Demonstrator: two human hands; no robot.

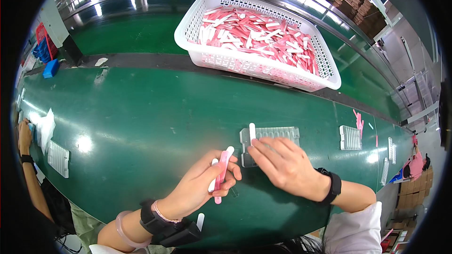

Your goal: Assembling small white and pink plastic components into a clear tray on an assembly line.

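Observation:
My left hand (190, 186) is closed around a few slim plastic sticks, a pink one (222, 169) with a white end and at least one white one (213, 178). My right hand (285, 164) reaches over a clear ridged plastic tray (285, 133) lying on the green table. Its fingers are pinched at the lower end of an upright-pointing white stick (252, 130), which lies over the tray's left end. The palm and fingers hide much of the tray's near side. Close to my left wrist, a loose white stick (200, 221) rests on the table.
A white perforated basket (263, 69) heaped with pink and white sticks stands beyond my hands. Other clear trays lie at left (58, 159) and right (351, 138), the latter beside pink sticks (359, 121). Another person's hand (25, 136) shows at far left, below a blue block (51, 68).

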